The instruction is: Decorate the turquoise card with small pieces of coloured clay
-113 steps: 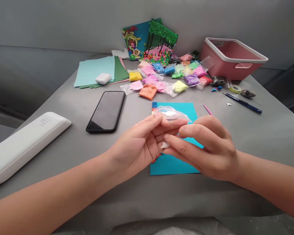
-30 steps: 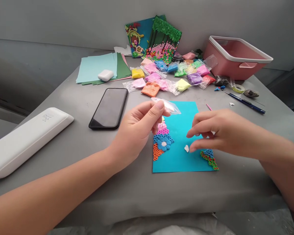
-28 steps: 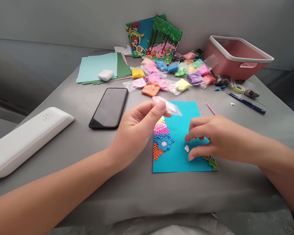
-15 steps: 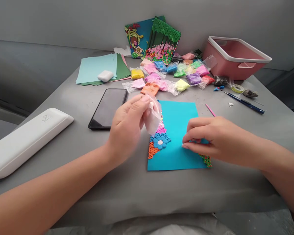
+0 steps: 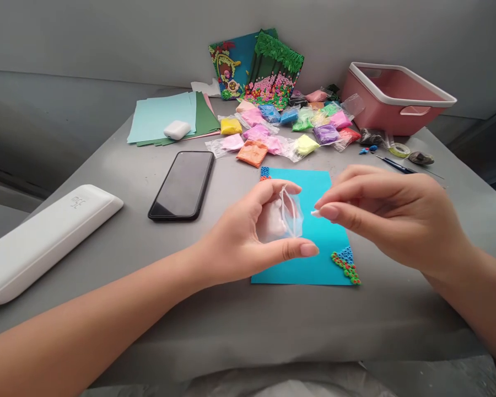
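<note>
Head view: small white clay-like lump [image 5: 314, 213], lying on the bright-blue rectangular card [image 5: 306, 270] a second ago, now pinched between right hand's [image 5: 397, 215] thumb and forefinger, over the card. Left hand [image 5: 231, 237] half open, cupping clear plastic bag of white material [image 5: 274, 223], mouth now toward right hand. Bare grey tabletop [image 5: 297, 317] along card's near edge; black rectangular phone [image 5: 182, 186] well apart, left. Card's left-side ring mosaic mostly behind left hand; slim dark-blue tool's [image 5: 397, 165] handle end behind right.

Crinkled, see-through plastic bag [image 5: 284, 219]; smooth, matt blue paper sheet [image 5: 303, 267]; glossy phone screen [image 5: 182, 184]
</note>
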The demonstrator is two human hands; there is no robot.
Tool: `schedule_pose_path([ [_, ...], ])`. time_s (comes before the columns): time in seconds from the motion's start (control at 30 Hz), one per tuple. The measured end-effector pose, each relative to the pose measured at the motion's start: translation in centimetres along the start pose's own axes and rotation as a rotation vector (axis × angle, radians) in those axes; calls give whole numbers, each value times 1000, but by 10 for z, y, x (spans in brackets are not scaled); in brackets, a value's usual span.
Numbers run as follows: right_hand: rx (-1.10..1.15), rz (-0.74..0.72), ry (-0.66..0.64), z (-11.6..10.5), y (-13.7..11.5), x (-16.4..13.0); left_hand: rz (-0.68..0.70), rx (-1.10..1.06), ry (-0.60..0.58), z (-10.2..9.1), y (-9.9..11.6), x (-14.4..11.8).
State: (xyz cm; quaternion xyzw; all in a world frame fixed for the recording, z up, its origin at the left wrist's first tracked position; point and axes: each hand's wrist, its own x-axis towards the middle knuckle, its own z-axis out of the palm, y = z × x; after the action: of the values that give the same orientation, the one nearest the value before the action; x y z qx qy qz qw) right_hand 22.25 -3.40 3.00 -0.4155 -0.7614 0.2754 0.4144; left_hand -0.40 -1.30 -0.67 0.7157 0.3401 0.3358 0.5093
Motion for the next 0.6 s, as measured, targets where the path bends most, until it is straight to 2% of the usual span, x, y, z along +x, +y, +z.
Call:
schedule_pose_path([
  [0.07, 33, -40, 60, 2, -2, -2, 77, 122, 16, 0, 0, -1],
  [0.13, 11, -104, 67, 4, -4, -4, 136, 219, 6, 1, 0, -2],
  [0.4, -235, -279, 73, 18, 1, -14, 282, 341, -36, 8, -5, -3],
  [0.47, -257, -303, 33, 20, 4, -16, 312, 370, -28, 10, -5, -4],
  [0.6, -251, -296, -101, 19, 4, -19, 276, 445, 74, 11, -5, -6],
])
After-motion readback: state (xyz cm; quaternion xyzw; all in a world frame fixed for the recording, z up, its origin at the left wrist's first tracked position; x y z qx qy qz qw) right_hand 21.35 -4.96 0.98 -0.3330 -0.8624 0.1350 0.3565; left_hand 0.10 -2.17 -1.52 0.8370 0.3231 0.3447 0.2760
